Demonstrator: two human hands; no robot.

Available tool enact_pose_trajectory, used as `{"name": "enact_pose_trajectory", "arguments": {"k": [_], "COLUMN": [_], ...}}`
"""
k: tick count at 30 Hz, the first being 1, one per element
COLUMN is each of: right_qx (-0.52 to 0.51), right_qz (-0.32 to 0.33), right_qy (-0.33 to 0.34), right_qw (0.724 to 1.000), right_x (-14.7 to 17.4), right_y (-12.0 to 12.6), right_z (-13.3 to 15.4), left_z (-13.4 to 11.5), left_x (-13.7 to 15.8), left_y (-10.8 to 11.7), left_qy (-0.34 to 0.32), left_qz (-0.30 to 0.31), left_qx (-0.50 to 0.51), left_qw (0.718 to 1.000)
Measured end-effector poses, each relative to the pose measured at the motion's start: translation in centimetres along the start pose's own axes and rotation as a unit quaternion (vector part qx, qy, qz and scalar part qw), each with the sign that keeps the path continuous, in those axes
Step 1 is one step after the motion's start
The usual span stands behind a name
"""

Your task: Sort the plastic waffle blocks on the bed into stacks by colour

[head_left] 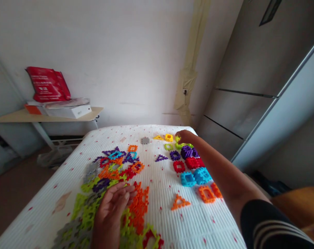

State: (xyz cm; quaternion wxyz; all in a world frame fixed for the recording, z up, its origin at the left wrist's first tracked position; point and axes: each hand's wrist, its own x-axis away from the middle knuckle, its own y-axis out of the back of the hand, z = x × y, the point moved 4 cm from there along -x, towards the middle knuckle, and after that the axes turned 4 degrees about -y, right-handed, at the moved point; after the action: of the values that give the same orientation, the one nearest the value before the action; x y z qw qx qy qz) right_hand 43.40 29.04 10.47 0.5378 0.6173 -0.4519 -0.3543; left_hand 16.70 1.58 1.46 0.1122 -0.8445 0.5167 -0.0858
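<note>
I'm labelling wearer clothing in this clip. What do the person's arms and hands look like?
Both hands, left and right, are bare: no gloves, rings or watch visible. The right arm has a short black sleeve with pale stripes. No left sleeve shows.

Two bare hands, no gloves, rings or watch seen. Left hand (112,204): forearm bare. Right hand (184,136): forearm bare up to elbow, upper arm in short black sleeve (271,224) w/ pale stripes, approx. three, curving across fabric.
</note>
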Motion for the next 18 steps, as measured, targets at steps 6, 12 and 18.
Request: {"name": "enact_pose_trajectory", "arguments": {"k": [6,12,18], "right_qx": [0.042,0.069,0.065], "right_qz": [0.074,0.113,0.110], "right_qy": [0.001,0.013,0.015], "right_qw": [0.996,0.991,0.992], "right_x": [-2.5,-3.3,-3.7], "right_y": [-2.2,-3.4,-4.6], "right_z": [-0.2,0.2,-0.1], "left_z": [0.5,0.6,0.2], "left_x": [-0.3,-0.3,-0.3], "left_y": [0.8,1.2,1.1], "left_qy": [0.008,0.006,0.007], "left_qz": [-0.005,-0.007,-0.020], "left_qx": [-0.012,-0.030,-0.034], "left_qw": [1.000,1.000,0.999]}}
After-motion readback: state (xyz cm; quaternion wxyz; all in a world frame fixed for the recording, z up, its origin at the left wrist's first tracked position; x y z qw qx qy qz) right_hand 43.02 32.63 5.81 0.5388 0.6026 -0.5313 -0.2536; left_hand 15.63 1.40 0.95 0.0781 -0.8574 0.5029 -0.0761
